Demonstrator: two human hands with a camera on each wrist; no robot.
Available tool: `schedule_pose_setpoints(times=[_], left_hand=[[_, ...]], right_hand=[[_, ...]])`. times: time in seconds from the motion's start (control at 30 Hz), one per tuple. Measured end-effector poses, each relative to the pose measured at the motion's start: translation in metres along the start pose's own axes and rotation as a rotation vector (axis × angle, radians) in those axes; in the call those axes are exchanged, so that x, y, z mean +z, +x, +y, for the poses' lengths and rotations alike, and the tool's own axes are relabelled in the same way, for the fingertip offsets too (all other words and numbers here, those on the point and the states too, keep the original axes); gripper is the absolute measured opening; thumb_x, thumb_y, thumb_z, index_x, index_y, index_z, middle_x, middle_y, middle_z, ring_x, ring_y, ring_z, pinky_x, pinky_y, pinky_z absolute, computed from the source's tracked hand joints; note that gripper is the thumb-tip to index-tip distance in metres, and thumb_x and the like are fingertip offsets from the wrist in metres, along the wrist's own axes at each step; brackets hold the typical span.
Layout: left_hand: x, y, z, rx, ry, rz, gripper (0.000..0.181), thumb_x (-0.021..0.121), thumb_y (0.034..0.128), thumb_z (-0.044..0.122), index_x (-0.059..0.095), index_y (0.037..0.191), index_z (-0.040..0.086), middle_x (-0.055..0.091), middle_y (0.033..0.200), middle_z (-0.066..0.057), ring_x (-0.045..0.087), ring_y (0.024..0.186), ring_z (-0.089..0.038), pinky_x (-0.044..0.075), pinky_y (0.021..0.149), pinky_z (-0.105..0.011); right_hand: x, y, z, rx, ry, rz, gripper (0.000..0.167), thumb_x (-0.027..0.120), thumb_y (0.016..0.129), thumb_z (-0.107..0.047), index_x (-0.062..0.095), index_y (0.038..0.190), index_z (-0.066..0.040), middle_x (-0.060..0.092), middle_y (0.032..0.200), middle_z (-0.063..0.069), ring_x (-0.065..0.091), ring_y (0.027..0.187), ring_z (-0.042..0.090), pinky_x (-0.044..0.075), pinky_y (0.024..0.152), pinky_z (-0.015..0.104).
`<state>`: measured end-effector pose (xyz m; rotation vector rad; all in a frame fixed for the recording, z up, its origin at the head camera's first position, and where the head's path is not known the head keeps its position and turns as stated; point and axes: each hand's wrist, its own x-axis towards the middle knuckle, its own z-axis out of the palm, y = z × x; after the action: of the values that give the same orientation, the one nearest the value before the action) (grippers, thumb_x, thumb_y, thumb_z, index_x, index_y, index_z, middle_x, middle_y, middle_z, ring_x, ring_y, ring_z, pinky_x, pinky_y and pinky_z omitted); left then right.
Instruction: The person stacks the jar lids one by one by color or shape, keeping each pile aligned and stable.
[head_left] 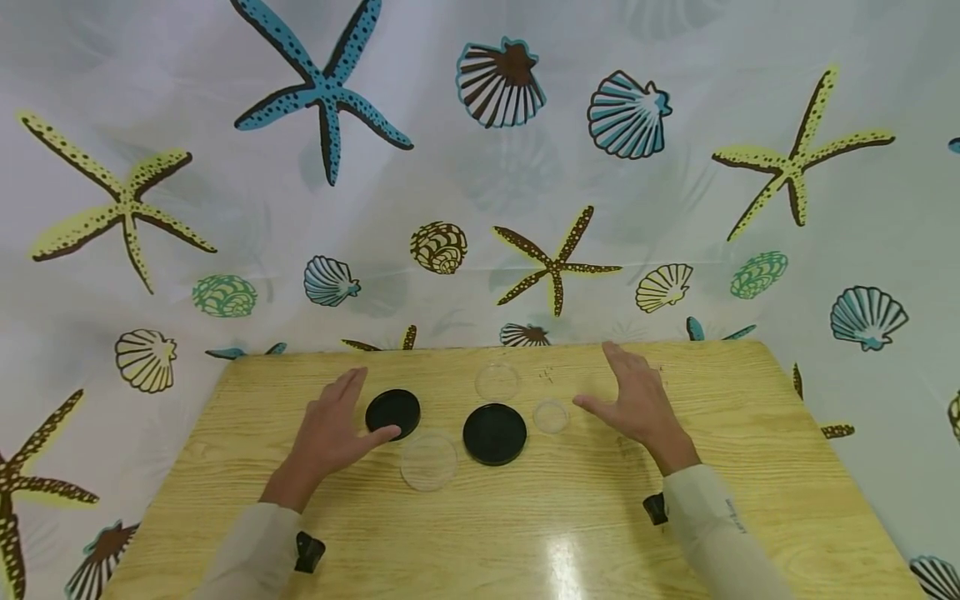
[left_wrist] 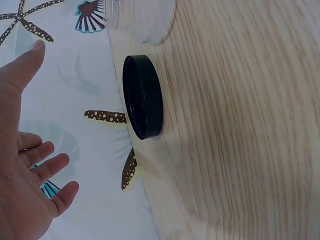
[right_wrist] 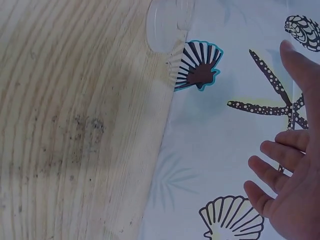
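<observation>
Everything laid out, nothing taken up

No piece is gripped at this moment. The left hand (head_left: 330, 425) is held open, its fingers extended and its thumb spread, beside the smaller black lid (head_left: 393, 414) left of centre in the head view; the thumb is seen overlapping the lid's edge there, but in the left wrist view the two are shown apart. The right hand (head_left: 637, 396) is likewise open and empty, raised right of centre near the small clear jar (head_left: 551, 416).

The larger black lid (head_left: 495, 434) is placed at the middle of the head frame. To its lower left is found one clear jar (head_left: 428, 462), and just above it another clear jar (head_left: 497, 382) is set near the far edge of the wooden surface (head_left: 750, 500). In the left wrist view, the lid at centre is seen lying hollow side up.

As for progress, the pieces appear to have been set out — and little else can be counted as done. Neither black lid is seated on a jar. Any picking up or joining would be judged as left; whether the clear jars have lids of their own cannot be told.
</observation>
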<state>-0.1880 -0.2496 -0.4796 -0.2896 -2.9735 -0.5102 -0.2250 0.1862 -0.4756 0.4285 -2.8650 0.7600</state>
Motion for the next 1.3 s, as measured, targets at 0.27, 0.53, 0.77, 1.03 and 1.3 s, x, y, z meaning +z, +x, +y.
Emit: schedule_pose_setpoints(times=[0.27,0.53,0.77,1.03,1.3], left_hand=[[0.01,0.005,0.013,0.032,0.005,0.018,0.105,0.07,0.0738,0.061,0.026,0.149,0.004,0.032,0.15,-0.02,0.034,0.133,-0.042,0.03,0.098,-0.068],[0.017,0.009,0.026,0.038,0.003,0.023,0.101,0.072,0.0744,0.058,0.028,0.149,0.005,0.035,0.15,-0.018,0.037,0.131,-0.041,0.031,0.097,-0.066],[0.024,0.011,0.028,0.041,0.041,0.02,0.102,0.068,0.0737,0.064,0.028,0.149,0.007,0.036,0.149,-0.015,0.041,0.128,-0.039,0.032,0.094,-0.066],[0.033,0.013,0.037,0.045,0.001,-0.007,0.101,0.069,0.0739,0.062,0.029,0.149,0.008,0.037,0.149,-0.014,0.041,0.128,-0.039,0.032,0.094,-0.066],[0.045,0.014,0.045,0.061,-0.033,-0.012,0.1,0.069,0.073,0.063,0.032,0.148,0.007,0.041,0.146,-0.015,0.04,0.13,-0.04,0.031,0.096,-0.066]], right_hand=[[0.012,-0.002,-0.009,-0.022,0.008,-0.025,0.093,0.067,0.08,-0.058,0.029,0.149,-0.009,0.039,0.149,0.014,0.038,0.131,0.041,0.025,0.103,0.065],[0.023,-0.002,-0.015,-0.009,0.02,-0.064,0.092,0.069,0.078,-0.056,0.032,0.148,-0.008,0.039,0.149,0.013,0.039,0.132,0.04,0.026,0.106,0.062],[0.035,-0.001,-0.021,-0.013,0.028,-0.094,0.094,0.07,0.076,-0.058,0.034,0.147,-0.007,0.04,0.149,0.012,0.039,0.132,0.038,0.027,0.106,0.06],[0.045,0.001,-0.027,-0.051,0.037,-0.094,0.092,0.074,0.075,-0.053,0.037,0.146,-0.007,0.043,0.147,0.013,0.042,0.13,0.039,0.03,0.104,0.059],[0.055,0.004,-0.035,-0.069,0.009,-0.113,0.088,0.076,0.073,-0.051,0.043,0.142,-0.008,0.048,0.142,0.013,0.044,0.126,0.038,0.034,0.1,0.057]])
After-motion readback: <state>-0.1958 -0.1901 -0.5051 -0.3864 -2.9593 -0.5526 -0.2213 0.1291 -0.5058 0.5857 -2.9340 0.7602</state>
